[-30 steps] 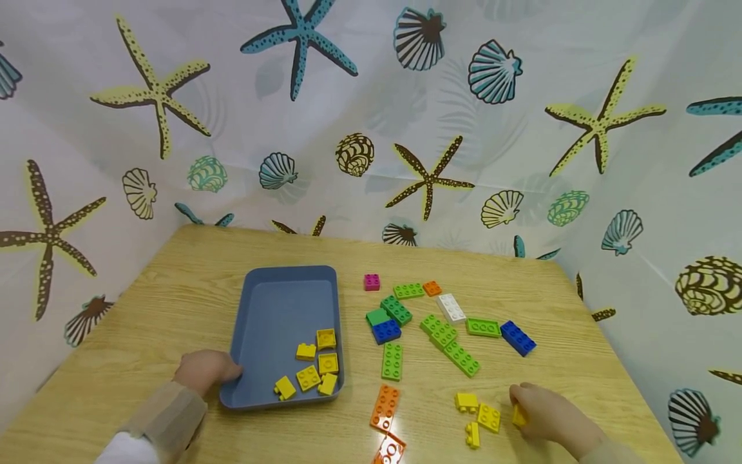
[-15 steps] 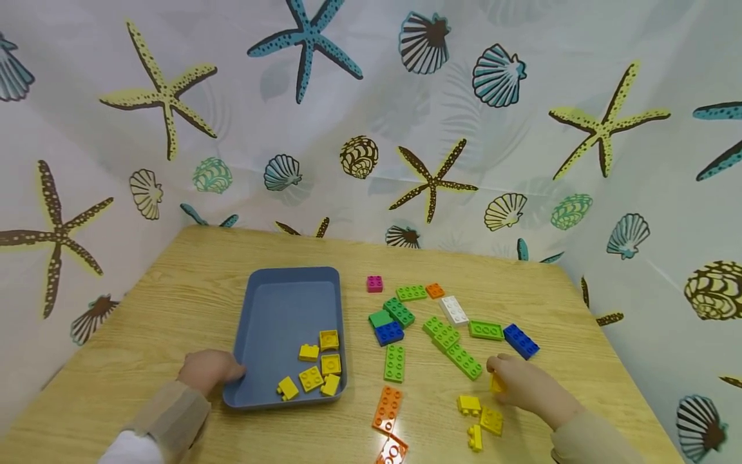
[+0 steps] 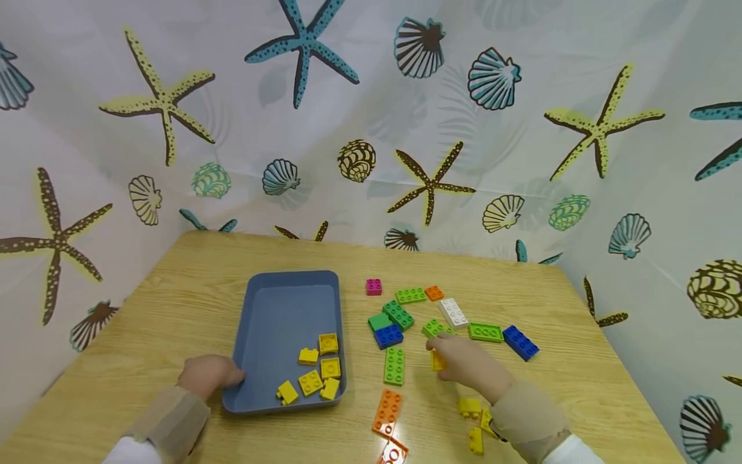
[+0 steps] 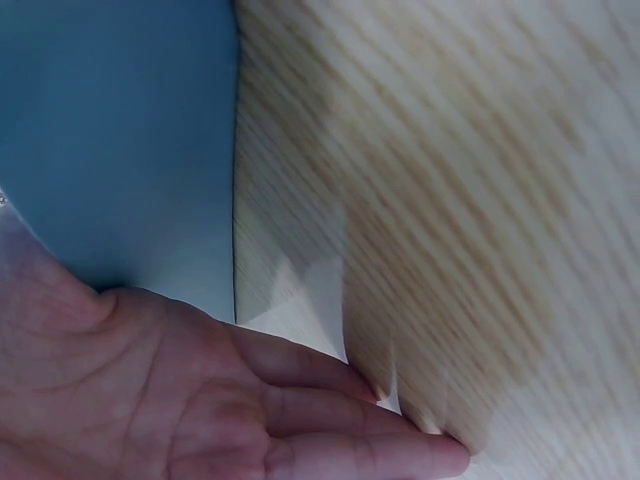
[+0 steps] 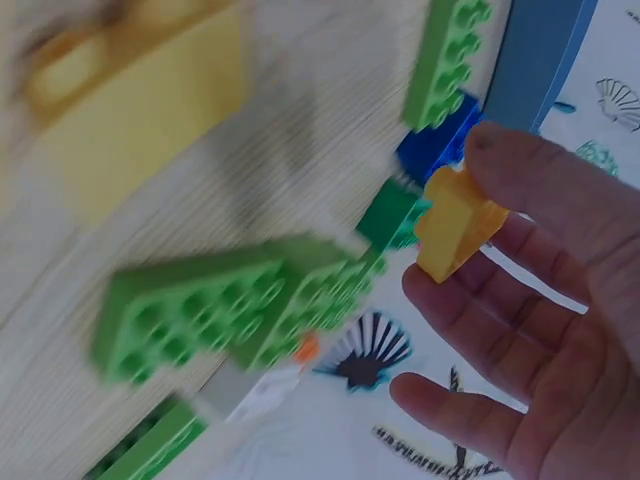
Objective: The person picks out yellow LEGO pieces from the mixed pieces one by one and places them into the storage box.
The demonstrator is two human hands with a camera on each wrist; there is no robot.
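My left hand (image 3: 207, 375) holds the left wall of a blue-grey tray (image 3: 292, 278), thumb over the rim. In the left wrist view its other fingers (image 4: 350, 455) lie straight beside the tray wall, tips at the tabletop. Between thumb and fingertips, my right hand (image 3: 472, 368) pinches a yellow toy brick (image 5: 455, 225), above the table near the light green bricks (image 5: 200, 310). Several yellow bricks (image 3: 310, 383) lie in the tray's near right part. Three more yellow bricks (image 3: 469, 407) are on the table, partly behind the right forearm.
Between tray and right hand lie a light green brick (image 3: 394, 367), a blue brick (image 3: 388, 336) and orange bricks (image 3: 386, 412). Farther back are a pink brick (image 3: 373, 287) and a white brick (image 3: 453, 312). Another blue brick (image 3: 520, 343) sits at right. A patterned curtain (image 3: 359, 96) borders the table.
My right hand has moved left with the yellow brick, from beside the loose yellow bricks to over the light green ones. The left hand and tray have stayed put.
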